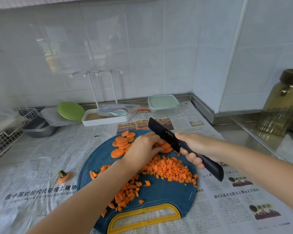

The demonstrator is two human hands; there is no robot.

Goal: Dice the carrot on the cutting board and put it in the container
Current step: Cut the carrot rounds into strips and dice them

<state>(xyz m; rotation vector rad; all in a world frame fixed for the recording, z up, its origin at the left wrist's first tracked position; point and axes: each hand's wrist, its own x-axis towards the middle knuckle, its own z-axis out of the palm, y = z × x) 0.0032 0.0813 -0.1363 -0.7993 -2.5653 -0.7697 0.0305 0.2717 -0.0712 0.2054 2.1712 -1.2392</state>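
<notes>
Newspaper (32,157) covers the counter from left to right. On it, centre-near, lies a round blue, yellow-handled cutting board (159,191). Far right, off the paper, stands a tall olive-tinted jar (281,105) with a dark lid. On the paper beyond the board sits the container (163,105), clear with a pale green lid, lid on. To its left is a white tray (105,119) with a wire stand; further left is a stack of metal trays (39,128).

Right hand (194,147): fingers wrapped round the handle of a dark knife (159,130), blade angled up and toward the far left, over the far half of the board. Left hand (144,149): fingers curled down over a few carrot slices (122,144) just beside the blade. More slices lie loose at the board's far-left edge.

Diced carrot (169,168) is heaped across the board's middle, trailing to the near left under the left forearm. None is seen in the container. A carrot top (63,177) lies on the paper left of the board.
</notes>
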